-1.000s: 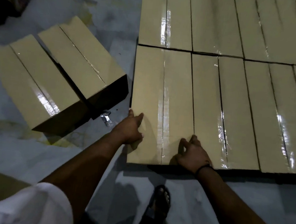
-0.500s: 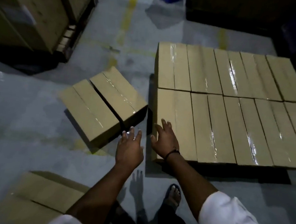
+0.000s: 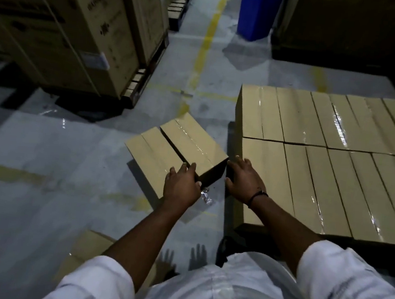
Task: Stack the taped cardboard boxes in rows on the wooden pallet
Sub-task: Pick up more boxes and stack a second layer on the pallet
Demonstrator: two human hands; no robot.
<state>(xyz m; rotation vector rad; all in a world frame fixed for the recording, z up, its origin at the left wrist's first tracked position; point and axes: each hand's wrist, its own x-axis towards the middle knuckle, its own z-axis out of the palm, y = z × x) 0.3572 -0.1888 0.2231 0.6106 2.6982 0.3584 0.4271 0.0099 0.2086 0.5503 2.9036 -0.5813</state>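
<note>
Two taped cardboard boxes lie side by side on the floor, the nearer-right box [image 3: 192,146] and the left box [image 3: 152,159]. My left hand [image 3: 181,186] reaches over the near corner of the right box, fingers spread, holding nothing. My right hand [image 3: 244,180] hovers with straight fingers between that box and the stacked rows of boxes [image 3: 323,161], which cover the pallet [image 3: 251,229] at the right. Only a dark edge of the pallet shows under the stack.
Tall printed cartons [image 3: 65,30] stand on a pallet at the back left. A blue bin [image 3: 255,12] stands at the back centre. A flat piece of cardboard [image 3: 84,256] lies on the floor near my left arm. Yellow lines mark the grey floor.
Both hands have left the front edge of the stacked boxes and moved left toward the two boxes on the floor. The view has pulled back and up.
</note>
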